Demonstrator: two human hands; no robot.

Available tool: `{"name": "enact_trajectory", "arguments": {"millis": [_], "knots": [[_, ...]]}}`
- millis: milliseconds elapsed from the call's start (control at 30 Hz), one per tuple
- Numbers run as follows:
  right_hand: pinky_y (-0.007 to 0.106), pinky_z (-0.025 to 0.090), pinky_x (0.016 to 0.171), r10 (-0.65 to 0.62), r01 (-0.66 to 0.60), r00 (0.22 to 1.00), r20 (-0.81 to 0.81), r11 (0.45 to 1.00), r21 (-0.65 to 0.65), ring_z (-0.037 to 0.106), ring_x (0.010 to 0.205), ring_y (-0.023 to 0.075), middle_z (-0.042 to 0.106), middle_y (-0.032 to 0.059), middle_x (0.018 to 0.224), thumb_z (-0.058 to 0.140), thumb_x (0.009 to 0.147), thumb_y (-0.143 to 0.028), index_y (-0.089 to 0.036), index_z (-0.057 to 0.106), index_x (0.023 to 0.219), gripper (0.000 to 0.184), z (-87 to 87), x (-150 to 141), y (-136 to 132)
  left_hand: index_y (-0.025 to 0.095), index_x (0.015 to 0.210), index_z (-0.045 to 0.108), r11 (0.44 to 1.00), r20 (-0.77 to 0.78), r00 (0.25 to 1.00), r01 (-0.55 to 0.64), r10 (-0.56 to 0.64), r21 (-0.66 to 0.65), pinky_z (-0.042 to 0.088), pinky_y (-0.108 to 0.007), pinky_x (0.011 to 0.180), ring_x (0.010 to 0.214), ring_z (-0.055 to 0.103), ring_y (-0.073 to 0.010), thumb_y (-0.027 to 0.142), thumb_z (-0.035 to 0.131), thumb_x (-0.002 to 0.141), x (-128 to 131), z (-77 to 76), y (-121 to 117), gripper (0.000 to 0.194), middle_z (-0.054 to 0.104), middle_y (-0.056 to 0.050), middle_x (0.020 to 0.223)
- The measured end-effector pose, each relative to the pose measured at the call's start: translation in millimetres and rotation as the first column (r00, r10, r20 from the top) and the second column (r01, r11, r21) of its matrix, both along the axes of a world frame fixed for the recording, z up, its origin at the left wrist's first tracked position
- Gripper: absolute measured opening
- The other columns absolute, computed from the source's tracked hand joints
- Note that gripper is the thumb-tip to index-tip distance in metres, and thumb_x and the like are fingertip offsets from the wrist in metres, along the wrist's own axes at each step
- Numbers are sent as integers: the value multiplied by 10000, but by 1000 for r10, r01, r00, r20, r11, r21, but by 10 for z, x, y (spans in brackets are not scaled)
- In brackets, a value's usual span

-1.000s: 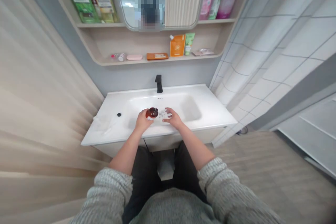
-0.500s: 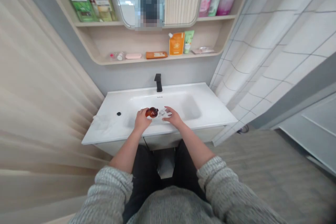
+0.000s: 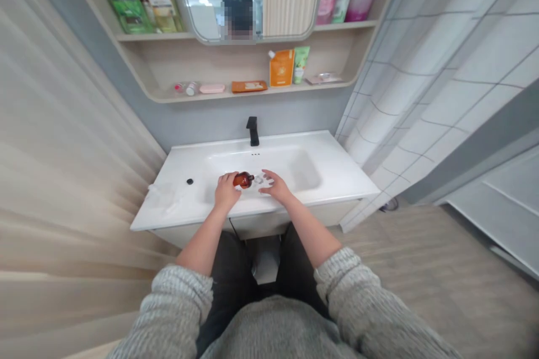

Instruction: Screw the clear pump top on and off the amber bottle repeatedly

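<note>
Over the white sink basin (image 3: 290,164), my left hand (image 3: 227,189) is closed around an amber bottle (image 3: 243,180) with a pale label partly showing. The bottle lies nearly on its side, and its dark neck points right. Facing that neck is a small clear container (image 3: 261,180), with the fingers of my right hand (image 3: 277,187) curved around it. Its exact shape is hard to make out, and whether the neck touches it I cannot tell.
Behind the basin stands a black faucet (image 3: 252,131). A crumpled clear plastic bag (image 3: 163,197) lies on the counter's left. The shelf above carries an orange pouch (image 3: 282,68), a green tube (image 3: 300,65) and a flat orange packet (image 3: 249,86). A curtain (image 3: 76,179) hangs at left.
The amber bottle has tipped further over, its neck now pointing right at the clear container. Both hands keep their holds, and the view has shifted slightly.
</note>
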State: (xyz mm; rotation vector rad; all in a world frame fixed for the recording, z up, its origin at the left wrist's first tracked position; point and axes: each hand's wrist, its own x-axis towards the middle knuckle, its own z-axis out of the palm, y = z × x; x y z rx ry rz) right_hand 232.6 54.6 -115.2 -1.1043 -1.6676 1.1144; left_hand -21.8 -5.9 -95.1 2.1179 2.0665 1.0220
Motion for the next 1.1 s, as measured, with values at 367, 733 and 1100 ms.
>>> {"name": "enact_trajectory", "arguments": {"millis": [367, 733, 1100], "knots": [[445, 606, 1058, -11, 7, 997, 80, 999, 51, 720, 1176, 276, 764, 74, 1326, 1018, 639, -214, -320, 732, 1525, 937, -36, 1, 25, 209, 1497, 707, 998, -64, 998, -8, 11, 56, 559, -498, 1215, 1358, 621, -370, -12, 653, 773, 8, 32, -34, 759, 746, -129, 1428], [469, 584, 1118, -9, 5, 995, 98, 999, 45, 718, 1188, 276, 765, 66, 1321, 1022, 625, -206, -313, 741, 1496, 921, -21, -6, 9, 224, 1523, 707, 999, -121, 992, -41, 44, 25, 531, -507, 1212, 1408, 598, -364, -4, 619, 813, 44, 122, -93, 752, 736, -140, 1453], [460, 588, 1097, -6, 4, 997, 76, 999, 35, 715, 1190, 279, 763, 59, 1305, 1017, 613, -188, -314, 752, 1464, 900, -7, -9, -7, 235, 1527, 705, 999, -113, 993, -42, 44, 14, 524, -511, 1209, 1415, 593, -369, -10, 617, 811, 56, 143, -101, 763, 732, -142, 1462]]}}
